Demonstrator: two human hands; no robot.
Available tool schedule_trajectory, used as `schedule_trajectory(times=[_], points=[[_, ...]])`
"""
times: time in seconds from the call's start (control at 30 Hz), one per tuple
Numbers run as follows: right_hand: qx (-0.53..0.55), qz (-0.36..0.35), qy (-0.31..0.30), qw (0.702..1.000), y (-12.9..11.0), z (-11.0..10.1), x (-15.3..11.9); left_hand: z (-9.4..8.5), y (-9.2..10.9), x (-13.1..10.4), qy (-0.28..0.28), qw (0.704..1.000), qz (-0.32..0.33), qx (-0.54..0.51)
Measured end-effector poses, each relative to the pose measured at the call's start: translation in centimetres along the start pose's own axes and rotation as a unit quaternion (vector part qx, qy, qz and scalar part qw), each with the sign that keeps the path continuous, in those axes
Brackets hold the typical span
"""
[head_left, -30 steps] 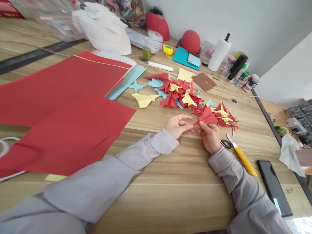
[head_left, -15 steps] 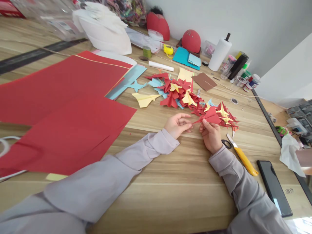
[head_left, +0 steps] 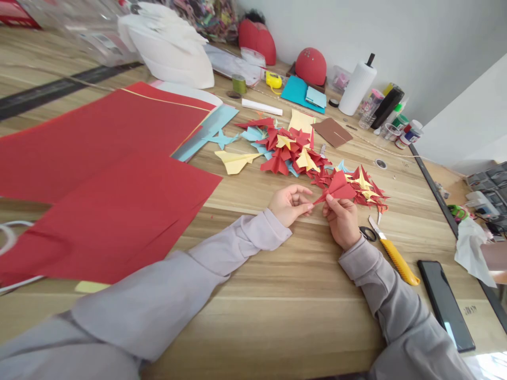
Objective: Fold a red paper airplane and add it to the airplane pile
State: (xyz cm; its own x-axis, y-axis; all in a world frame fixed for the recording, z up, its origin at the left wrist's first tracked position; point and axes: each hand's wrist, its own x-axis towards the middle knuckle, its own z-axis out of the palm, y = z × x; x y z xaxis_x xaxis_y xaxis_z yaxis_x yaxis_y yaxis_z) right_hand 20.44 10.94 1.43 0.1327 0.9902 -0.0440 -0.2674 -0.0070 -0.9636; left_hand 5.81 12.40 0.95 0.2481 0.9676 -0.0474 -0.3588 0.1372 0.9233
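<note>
A red folded paper plane [head_left: 339, 187] is held between my two hands, its pointed end toward the left. My left hand [head_left: 290, 205] pinches the tip between thumb and fingers. My right hand [head_left: 342, 220] grips the body, thumb on top, with the wings spreading to the upper right. Just behind lies a heap of folded red, yellow and blue paper pieces [head_left: 278, 158]. A pale yellow paper plane [head_left: 236, 162] rests at the heap's left side.
Large red sheets [head_left: 119, 211] cover the left of the table [head_left: 253, 327]. Right of my right hand lie a yellow cutter [head_left: 399, 262], black-handled scissors [head_left: 368, 234] and a phone [head_left: 446, 304]. Bottles and a white roll [head_left: 357, 88] stand at the back.
The red plane has turned slightly and its wings show wider. My right hand has shifted a little to the left; my left hand has barely moved.
</note>
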Motion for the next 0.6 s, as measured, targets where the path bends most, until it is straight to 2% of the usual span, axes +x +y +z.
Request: schedule_trajectory(times=[0.1, 0.2, 0.3, 0.37, 0.43, 0.5, 0.6], points=[[-0.017, -0.023, 0.013, 1.000, 0.2, 0.0, 0.0, 0.0, -0.2, 0.0, 0.034, 0.999, 0.032, 0.029], [-0.081, -0.064, 0.019, 0.994, 0.3, 0.1, -0.3, 0.2, -0.2, -0.3, 0.066, 0.993, 0.076, 0.068], [-0.164, -0.144, 0.016, 0.976, 0.2, 0.1, -0.7, 0.4, -0.1, -0.8, 0.027, 0.993, 0.086, 0.072], [-0.231, -0.212, 0.019, 0.949, 0.1, -0.1, -1.0, 0.6, -0.1, -1.1, -0.011, 0.994, 0.090, 0.061], [-0.306, -0.283, 0.015, 0.909, 0.1, -0.2, -1.2, 0.8, -0.1, -1.2, -0.035, 0.994, 0.095, 0.044], [-0.370, -0.341, -0.003, 0.864, 0.3, -0.4, -1.3, 0.9, 0.1, -1.2, -0.039, 0.994, 0.097, 0.032], [-0.427, -0.378, -0.034, 0.821, 0.6, -0.5, -1.4, 0.9, 0.6, -1.2, -0.020, 0.995, 0.087, 0.051]])
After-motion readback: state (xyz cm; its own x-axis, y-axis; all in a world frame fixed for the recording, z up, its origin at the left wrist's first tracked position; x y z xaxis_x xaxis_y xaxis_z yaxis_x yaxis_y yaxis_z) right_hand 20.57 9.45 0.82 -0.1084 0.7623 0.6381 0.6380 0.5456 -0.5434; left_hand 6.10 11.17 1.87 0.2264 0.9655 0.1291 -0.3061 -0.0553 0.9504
